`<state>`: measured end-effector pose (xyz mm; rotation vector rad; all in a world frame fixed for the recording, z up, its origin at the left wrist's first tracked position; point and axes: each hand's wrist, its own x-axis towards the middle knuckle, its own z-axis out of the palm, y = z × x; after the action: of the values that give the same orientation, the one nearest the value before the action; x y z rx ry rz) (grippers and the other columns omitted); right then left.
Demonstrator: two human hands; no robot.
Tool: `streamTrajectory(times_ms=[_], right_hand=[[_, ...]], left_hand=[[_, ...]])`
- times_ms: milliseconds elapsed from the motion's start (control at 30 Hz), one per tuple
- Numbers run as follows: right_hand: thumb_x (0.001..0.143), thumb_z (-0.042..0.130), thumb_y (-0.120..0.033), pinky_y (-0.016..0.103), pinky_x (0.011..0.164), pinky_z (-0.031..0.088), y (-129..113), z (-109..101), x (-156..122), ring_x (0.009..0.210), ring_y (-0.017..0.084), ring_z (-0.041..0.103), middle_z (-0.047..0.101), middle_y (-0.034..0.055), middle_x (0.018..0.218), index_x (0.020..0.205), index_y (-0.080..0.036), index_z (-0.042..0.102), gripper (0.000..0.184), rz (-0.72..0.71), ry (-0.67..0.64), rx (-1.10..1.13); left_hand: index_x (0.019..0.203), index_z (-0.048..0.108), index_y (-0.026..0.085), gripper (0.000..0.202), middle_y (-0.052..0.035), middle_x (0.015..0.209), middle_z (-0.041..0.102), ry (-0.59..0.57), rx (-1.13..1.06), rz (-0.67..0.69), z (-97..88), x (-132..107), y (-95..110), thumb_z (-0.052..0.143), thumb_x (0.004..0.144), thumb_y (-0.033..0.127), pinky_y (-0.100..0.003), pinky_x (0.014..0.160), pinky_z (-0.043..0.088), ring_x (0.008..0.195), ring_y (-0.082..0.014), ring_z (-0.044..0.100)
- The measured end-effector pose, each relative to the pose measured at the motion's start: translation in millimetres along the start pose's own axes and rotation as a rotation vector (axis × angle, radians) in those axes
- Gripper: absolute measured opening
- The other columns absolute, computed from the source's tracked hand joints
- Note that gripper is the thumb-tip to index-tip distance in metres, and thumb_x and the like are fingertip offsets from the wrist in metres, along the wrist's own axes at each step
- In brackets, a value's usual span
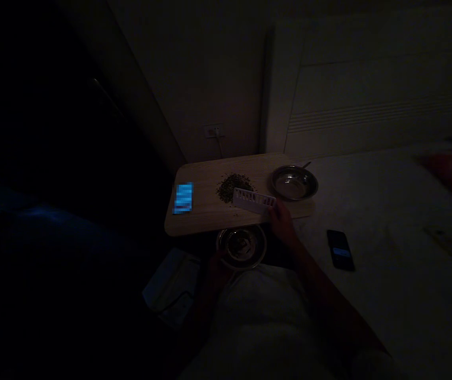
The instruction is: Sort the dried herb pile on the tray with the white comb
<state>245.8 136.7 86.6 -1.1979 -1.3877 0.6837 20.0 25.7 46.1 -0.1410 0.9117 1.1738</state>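
Note:
In dim light my right hand [279, 217] is closed on one end of a pale, flat strip with a row of slots [252, 202]. The strip stands on edge or tilted at the near side of a pile of small dark bits, like seeds or dried leaves [229, 186], on a light wooden tabletop [206, 217]. My left hand [220, 266] grips the left rim of a shiny metal bowl [261, 254], just below the table's near edge. Some dark bits seem to lie in that bowl. The left fingers are partly hidden in shadow.
A second metal bowl [294, 190] stands at the table's right end with a handle sticking out behind. A lit phone [182, 198] lies at the left end. Another phone [340, 250] rests on the bed [392, 211]. A wall socket [214, 131] holds a plug.

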Motion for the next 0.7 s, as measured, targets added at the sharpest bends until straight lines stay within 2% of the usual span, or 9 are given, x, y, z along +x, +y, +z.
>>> streamTrajectory(times_ms=[67,167,367,533,700], right_hand=[[0.096,0.056,-0.054,0.052,0.111,0.048,0.3,4.6,2.1,0.119,0.032,0.065,0.072,0.0122,0.126,0.123,-0.024,0.067,0.042,0.006,0.014,-0.018],[0.096,0.055,-0.054,0.053,0.113,0.046,0.9,8.7,5.2,0.121,0.032,0.065,0.072,0.0126,0.128,0.125,-0.024,0.067,0.044,0.013,0.012,-0.023],[0.095,0.057,-0.052,0.046,0.105,0.052,-2.8,1.6,1.0,0.11,0.029,0.068,0.076,0.0084,0.114,0.118,-0.025,0.069,0.038,-0.016,-0.042,0.023],[0.095,0.057,-0.05,0.045,0.101,0.053,-1.1,-7.8,-7.4,0.106,0.028,0.068,0.076,0.0079,0.114,0.116,-0.024,0.069,0.035,-0.01,-0.014,0.008],[0.094,0.059,-0.049,0.048,0.102,0.053,1.8,-9.3,-10.3,0.107,0.029,0.068,0.076,0.0083,0.115,0.116,-0.024,0.069,0.035,0.006,0.006,0.006]], left_hand=[[0.132,0.065,0.008,0.048,-0.0154,0.107,0.081,0.042,0.01,0.004,0.7,-0.5,-0.2,0.061,0.085,0.015,-0.05,0.105,0.055,0.108,-0.0329,0.075],[0.129,0.067,0.011,0.044,-0.0158,0.108,0.081,0.012,0.014,-0.018,0.6,-0.5,-1.0,0.061,0.086,0.017,-0.051,0.104,0.056,0.109,-0.0339,0.075],[0.14,0.061,0.011,0.056,-0.0156,0.113,0.08,0.001,-0.002,-0.028,0.9,-0.2,-2.1,0.061,0.084,0.018,-0.055,0.107,0.053,0.114,-0.0356,0.073],[0.138,0.064,0.012,0.054,-0.0126,0.107,0.082,0.054,-0.017,0.058,4.1,-3.9,-2.0,0.06,0.085,0.011,-0.049,0.105,0.055,0.106,-0.032,0.076],[0.138,0.063,0.007,0.051,-0.014,0.1,0.082,0.049,0.0,0.032,7.7,-8.1,-0.4,0.059,0.087,0.011,-0.047,0.103,0.055,0.097,-0.0303,0.078]])
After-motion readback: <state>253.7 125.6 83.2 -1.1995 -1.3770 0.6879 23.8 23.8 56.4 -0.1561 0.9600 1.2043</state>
